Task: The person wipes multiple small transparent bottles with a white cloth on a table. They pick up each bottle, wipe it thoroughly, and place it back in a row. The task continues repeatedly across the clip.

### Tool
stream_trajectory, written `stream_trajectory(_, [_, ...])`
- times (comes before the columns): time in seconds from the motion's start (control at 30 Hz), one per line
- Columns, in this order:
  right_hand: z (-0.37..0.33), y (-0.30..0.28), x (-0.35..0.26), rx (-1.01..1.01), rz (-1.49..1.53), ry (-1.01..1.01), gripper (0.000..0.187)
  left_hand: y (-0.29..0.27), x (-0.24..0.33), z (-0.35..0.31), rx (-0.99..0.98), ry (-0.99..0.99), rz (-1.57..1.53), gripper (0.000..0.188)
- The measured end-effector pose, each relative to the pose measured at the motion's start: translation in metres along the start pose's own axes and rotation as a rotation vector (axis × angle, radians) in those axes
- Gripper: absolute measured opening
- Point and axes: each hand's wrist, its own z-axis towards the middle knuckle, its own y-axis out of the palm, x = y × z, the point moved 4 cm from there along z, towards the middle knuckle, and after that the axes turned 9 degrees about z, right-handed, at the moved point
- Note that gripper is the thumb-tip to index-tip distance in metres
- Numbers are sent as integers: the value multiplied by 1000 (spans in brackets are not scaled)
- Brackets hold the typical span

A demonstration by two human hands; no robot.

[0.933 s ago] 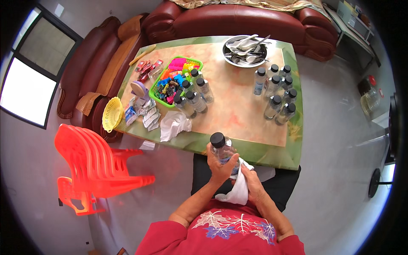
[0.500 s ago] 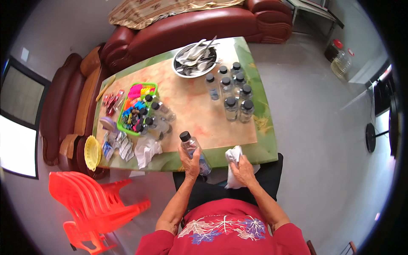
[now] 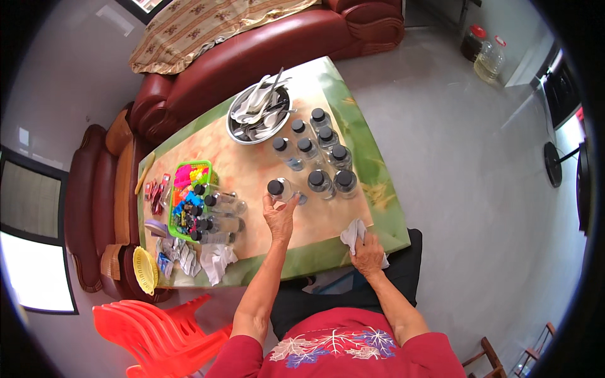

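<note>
My left hand (image 3: pixel 278 220) is closed around a clear bottle with a black cap (image 3: pixel 282 190), over the middle of the table and just left of a group of similar capped bottles (image 3: pixel 321 184). The bottle's base is toward the right, close to the group. At the table's near edge, my right hand (image 3: pixel 368 255) grips a crumpled white cloth (image 3: pixel 354 234). More black-capped clear bottles (image 3: pixel 222 205) lie on their sides at the left, beside and partly over a green basket (image 3: pixel 210 171) full of small colourful pieces.
A metal bowl of spoons and other utensils (image 3: pixel 234 131) sits at the back of the table (image 3: pixel 378 189). Crumpled white tissue (image 3: pixel 217 261), small packets (image 3: pixel 184 257) and a yellow basket (image 3: pixel 145 271) are at the near left. Red plastic chairs (image 3: pixel 157 331) stand beyond that corner.
My left hand has carried the bottle forward from the near edge toward the bottle group. My right hand, still with the cloth, has shifted slightly right. The view has turned a little.
</note>
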Motion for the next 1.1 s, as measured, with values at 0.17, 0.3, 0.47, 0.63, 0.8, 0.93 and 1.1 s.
stream_trajectory(0.17, [-1,4,3,8,28,-6,35,22,-9,24,-28,42,-14,61])
stream_trajectory(0.3, [-1,7,5,10,38,-9,39,35,-16,32,-41,5,-60,61])
stream_trajectory(0.47, [-2,5,5,10,25,-24,39,49,-16,36,-55,13,-24,63])
stream_trajectory(0.63, [-2,10,5,-11,39,-14,38,52,-19,40,-39,40,68,67])
stream_trajectory(0.8, [-2,10,5,28,6,-42,40,46,-14,35,-33,9,161,81])
stream_trajectory(0.93, [-5,15,5,-5,35,-13,42,6,1,22,143,207,487,82])
stream_trajectory(1.1, [-4,12,3,2,-14,-32,34,-92,32,38,549,396,1203,73])
